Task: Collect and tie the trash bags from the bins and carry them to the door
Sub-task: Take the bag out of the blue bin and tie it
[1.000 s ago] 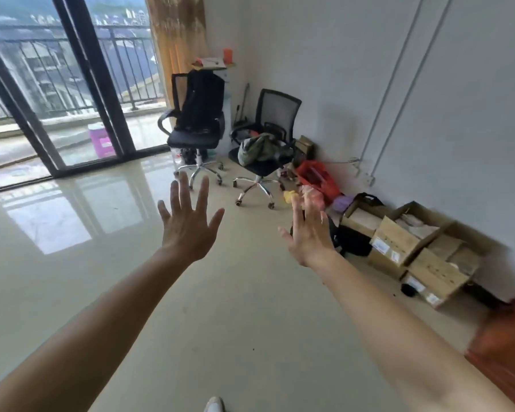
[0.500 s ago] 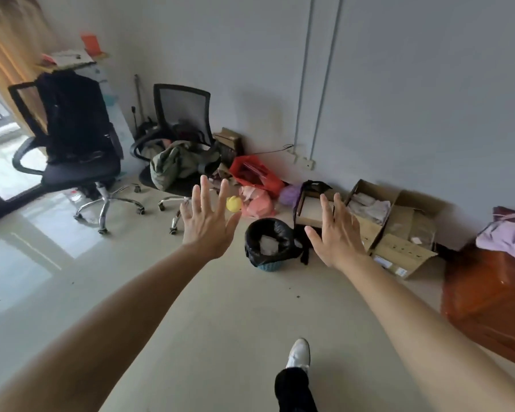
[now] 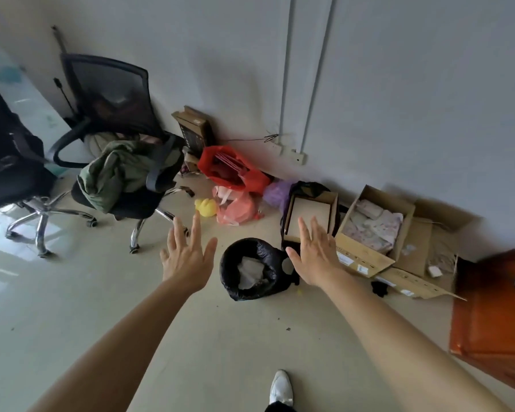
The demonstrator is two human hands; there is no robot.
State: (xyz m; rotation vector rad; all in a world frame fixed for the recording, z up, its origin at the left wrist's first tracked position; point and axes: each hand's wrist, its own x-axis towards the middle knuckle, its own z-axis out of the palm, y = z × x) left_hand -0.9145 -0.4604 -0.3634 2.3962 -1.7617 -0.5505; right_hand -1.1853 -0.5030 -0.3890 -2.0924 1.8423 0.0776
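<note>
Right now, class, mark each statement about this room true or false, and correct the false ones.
1. Both hands are open and hold nothing. True: the left hand and right hand have their fingers spread.
2. The black trash bag is tied shut. False: its mouth is open, with crumpled paper showing inside.
3. A green jacket lies on the mesh-backed chair. True.
4. The red bag sits right of the cardboard boxes. False: it sits left of them, by the wall.
5. The yellow toy lies inside the trash bag. False: it lies on the floor beside a pink bag.
</note>
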